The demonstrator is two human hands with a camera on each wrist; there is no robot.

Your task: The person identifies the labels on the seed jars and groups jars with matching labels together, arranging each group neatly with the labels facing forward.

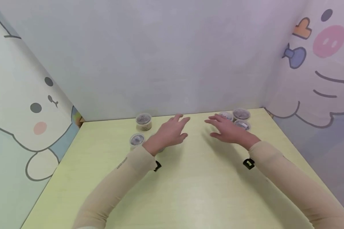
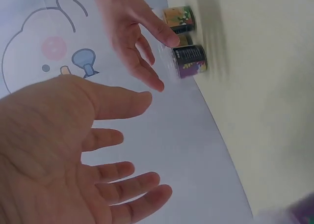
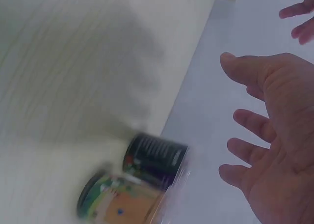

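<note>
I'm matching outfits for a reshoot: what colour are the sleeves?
Beige sleeves, clearest in the head view.

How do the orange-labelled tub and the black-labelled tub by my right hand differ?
The orange-labelled tub shows orange with green patches; the black-labelled tub shows black with purple. In the left wrist view, the black-labelled tub appears nearer your left hand, the orange-labelled tub farther from it. Both are round and stand on the table.

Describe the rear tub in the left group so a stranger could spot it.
Start at the pale table and look left of the left hand. Among the tubs there, the rear tub stands nearest the back wall.
</note>
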